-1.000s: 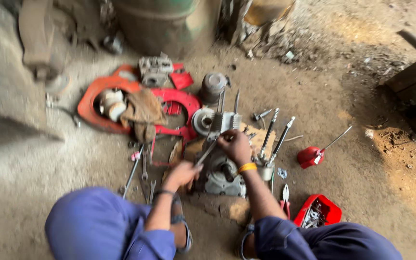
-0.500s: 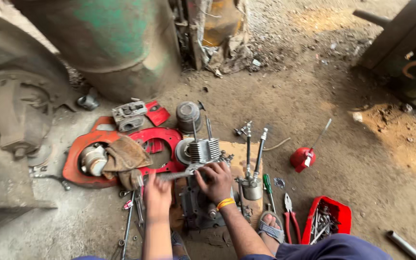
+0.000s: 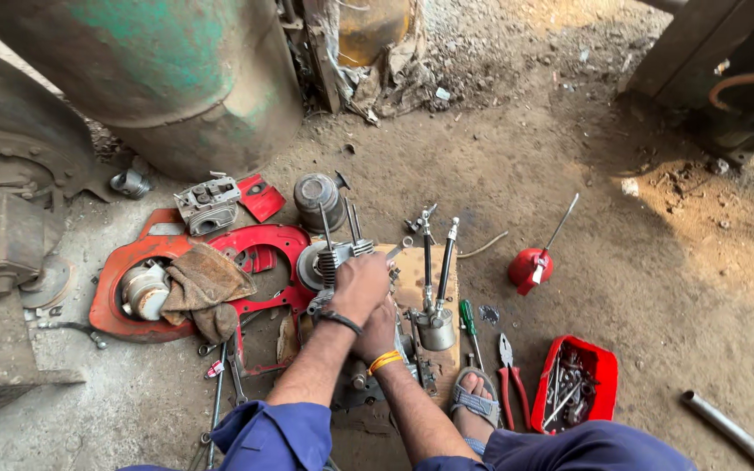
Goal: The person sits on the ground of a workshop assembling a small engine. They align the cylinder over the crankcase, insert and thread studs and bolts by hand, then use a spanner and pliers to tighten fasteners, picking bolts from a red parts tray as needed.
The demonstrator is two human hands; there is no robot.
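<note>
While my left hand [image 3: 361, 286] and right hand [image 3: 380, 330], stacked together, clamp the engine [image 3: 335, 262], a slip risks toppling the pushrods [image 3: 436, 262] just beside.

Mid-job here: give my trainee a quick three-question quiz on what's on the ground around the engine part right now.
1. True or false: both hands rest on the finned engine part.
2. Which lies nearest the red tray? A) red-handled pliers B) brown rag C) grey cylinder
3. What colour is the oil can?

Key: 1 true: left hand and right hand are both on it. 2 A. 3 red.
</note>
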